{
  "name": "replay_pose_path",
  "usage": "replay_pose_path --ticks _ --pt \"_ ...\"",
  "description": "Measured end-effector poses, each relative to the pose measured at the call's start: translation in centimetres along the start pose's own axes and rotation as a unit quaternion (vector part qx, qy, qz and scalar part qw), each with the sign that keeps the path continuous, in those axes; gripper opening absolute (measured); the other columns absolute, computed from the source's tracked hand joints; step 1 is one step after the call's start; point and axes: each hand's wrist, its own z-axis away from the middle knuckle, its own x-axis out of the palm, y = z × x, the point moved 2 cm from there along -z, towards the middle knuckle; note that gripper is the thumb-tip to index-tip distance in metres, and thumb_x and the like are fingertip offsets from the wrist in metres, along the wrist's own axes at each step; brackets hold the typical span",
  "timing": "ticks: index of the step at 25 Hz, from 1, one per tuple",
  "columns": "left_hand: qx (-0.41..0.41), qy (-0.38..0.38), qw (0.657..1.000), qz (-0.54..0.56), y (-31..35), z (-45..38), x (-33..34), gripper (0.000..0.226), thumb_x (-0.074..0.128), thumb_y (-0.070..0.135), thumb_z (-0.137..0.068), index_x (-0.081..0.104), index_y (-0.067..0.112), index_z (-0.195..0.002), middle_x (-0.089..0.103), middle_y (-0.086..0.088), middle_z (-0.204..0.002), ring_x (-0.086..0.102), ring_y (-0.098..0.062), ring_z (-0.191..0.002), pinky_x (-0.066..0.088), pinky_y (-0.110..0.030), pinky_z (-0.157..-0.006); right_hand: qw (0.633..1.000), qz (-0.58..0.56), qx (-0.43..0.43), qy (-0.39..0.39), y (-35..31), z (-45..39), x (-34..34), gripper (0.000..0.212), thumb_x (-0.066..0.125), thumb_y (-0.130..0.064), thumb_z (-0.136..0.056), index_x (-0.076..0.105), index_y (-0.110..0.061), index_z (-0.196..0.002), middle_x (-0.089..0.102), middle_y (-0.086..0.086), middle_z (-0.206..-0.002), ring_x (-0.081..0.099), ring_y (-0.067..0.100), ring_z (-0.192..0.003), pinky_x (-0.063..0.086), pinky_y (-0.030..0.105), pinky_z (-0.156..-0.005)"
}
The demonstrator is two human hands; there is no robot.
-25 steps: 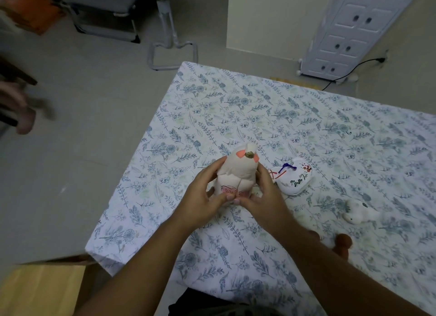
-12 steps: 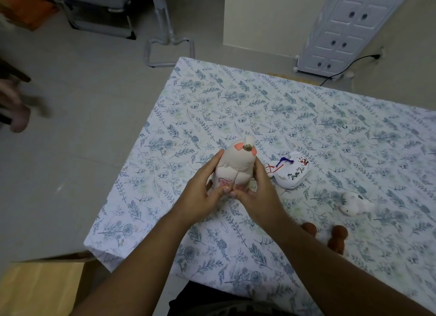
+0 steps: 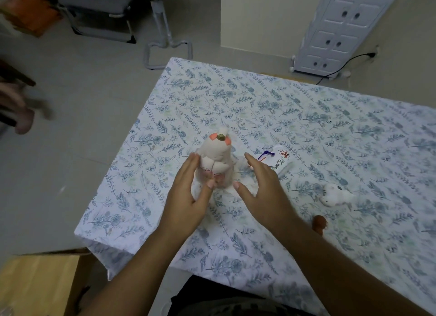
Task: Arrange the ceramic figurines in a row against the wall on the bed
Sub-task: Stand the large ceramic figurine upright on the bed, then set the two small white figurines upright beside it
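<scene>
The tall pale figurine point(image 3: 215, 162) with orange ear patches stands upright on the bed point(image 3: 306, 117), near the bed's 9 o'clock edge. The left hand point(image 3: 190, 195) lies against its 9 o'clock side, fingers straight and together, thumb tip low at the figurine's front; it cups the piece rather than gripping it. The right hand point(image 3: 263, 185) is spread open at the figurine's 3 o'clock, palm facing it, with a clear gap between them and nothing held. Behind that hand, at its 1 o'clock, a white figurine with painted flowers point(image 3: 279, 158) lies on its side, partly hidden by the fingers. Further out toward 4 o'clock a small white figurine point(image 3: 335, 195) lies on the floral sheet, and a small brown figurine point(image 3: 319, 223) sits just beside the right forearm. A white cabinet point(image 3: 339, 30) stands beyond the bed at 1 o'clock.
</scene>
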Motion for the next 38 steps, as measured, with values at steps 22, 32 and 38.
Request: replay_pose_path --ticks 22,32,38 --pt "0.054 -0.112 0.962 -0.243 8.3 0.6 18.2 0.065 0.047 0.041 -0.102 0.028 0.014 -0.158 0.024 -0.004 -0.166 0.014 -0.021 -0.154 0.014 -0.041 -0.125 0.962 0.232 0.143 0.006 17.5 6.4 -14.8 0.063 0.06 -0.047 -0.092 0.041 -0.026 -0.148 0.036 0.006 -0.159 0.028 0.028 -0.147 0.028 0.052 -0.117" --pt "-0.026 -0.092 0.963 -0.251 4.9 -7.5 16.1 0.061 0.043 0.043 -0.103 0.032 0.012 -0.154 0.029 -0.009 -0.164 0.022 -0.026 -0.152 0.023 -0.045 -0.121 0.972 0.123 0.201 0.011 17.3 2.6 -11.4 0.055 0.067 -0.023 -0.094 0.049 -0.02 -0.145 0.029 0.011 -0.161 0.019 0.033 -0.147 0.028 0.051 -0.115" --pt "-0.009 -0.2 0.96 -0.198 3.5 -10.3 16.7 0.05 0.059 0.047 -0.093 0.051 0.017 -0.133 0.057 -0.007 -0.13 0.05 -0.032 -0.126 0.043 -0.049 -0.102 0.978 0.126 0.166 -0.007 15.5 0.6 -9.7 0.061 0.063 -0.006 -0.095 0.044 -0.025 -0.149 0.01 0.001 -0.167 0.016 0.027 -0.151 0.032 0.042 -0.114"
